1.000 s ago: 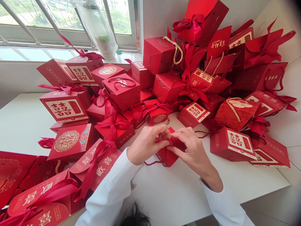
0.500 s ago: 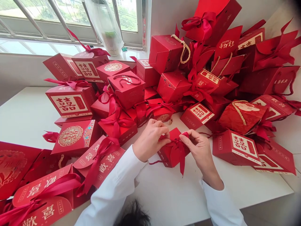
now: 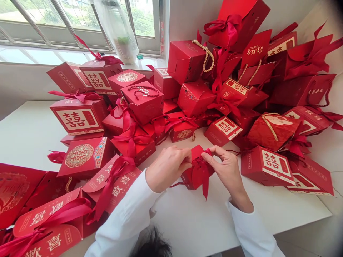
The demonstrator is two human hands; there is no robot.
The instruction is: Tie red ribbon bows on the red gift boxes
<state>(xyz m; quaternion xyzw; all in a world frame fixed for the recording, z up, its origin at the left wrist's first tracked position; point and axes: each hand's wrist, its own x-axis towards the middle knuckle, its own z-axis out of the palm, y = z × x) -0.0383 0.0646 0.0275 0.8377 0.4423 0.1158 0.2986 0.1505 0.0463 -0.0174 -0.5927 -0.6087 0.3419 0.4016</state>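
A small red gift box (image 3: 191, 180) sits on the white table between my hands, with a red ribbon (image 3: 204, 175) tied in a bow over its top and a tail hanging down the front. My left hand (image 3: 169, 167) is closed in a pinch at the left of the bow; its fingers partly hide the ribbon there. On the other side, my right hand (image 3: 225, 169) pinches the ribbon's right loop between thumb and fingertips. A dark red cord sticks out from the box at the lower left.
Many red boxes crowd the white table (image 3: 270, 210); a tall pile (image 3: 191, 96) stands behind my hands. Ribboned boxes (image 3: 48, 210) lie at the front left, and a box with a white label (image 3: 268, 167) stands at the right. A plastic-wrapped container (image 3: 124, 39) stands on the windowsill.
My left hand has turned slightly, with its fingers lower and less of the ribbon showing between them. My right hand stays on the loop. The whole view has shifted slightly.
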